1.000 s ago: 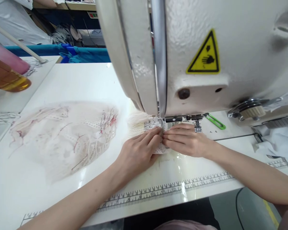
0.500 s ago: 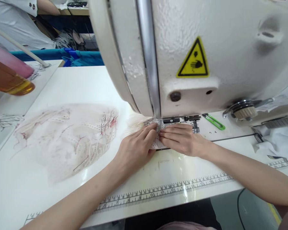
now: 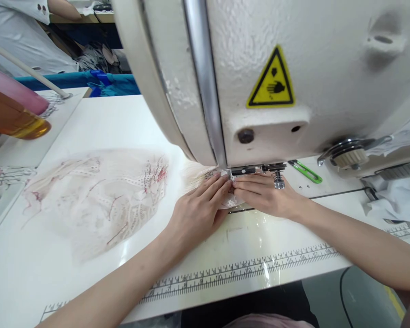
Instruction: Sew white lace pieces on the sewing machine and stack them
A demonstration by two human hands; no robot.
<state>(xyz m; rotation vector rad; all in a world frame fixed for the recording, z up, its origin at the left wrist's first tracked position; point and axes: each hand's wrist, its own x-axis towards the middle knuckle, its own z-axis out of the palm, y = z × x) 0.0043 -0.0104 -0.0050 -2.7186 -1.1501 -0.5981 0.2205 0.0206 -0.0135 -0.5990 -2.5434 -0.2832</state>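
A small piece of whitish lace fabric (image 3: 231, 201) lies under the needle area of a sewing machine (image 3: 259, 54). My left hand (image 3: 196, 209) is closed on its left side, fingertips close to the presser foot and thumb mostly hidden. From the right, my right hand (image 3: 268, 193) grips the same fabric with its fingers pressed together, partly behind the metal guide (image 3: 279, 180). Both sets of fingertips almost meet, and the stitching point is covered. Gathered cream fabric (image 3: 193, 175) shows beyond my left hand.
Sheer lace pieces with red and dark threads (image 3: 123, 196) lie left on the white table (image 3: 99, 291). A green thread snipper (image 3: 305, 171) rests behind my right hand. Pink and amber thread cones (image 3: 20, 116) stand far left. A printed ruler (image 3: 225, 275) borders the front; another person (image 3: 17, 36) is behind.
The view has shifted slightly. My right hand has moved a little further under the metal guide, and the lace between my hands has shifted slightly. Both hands stay on the lace.
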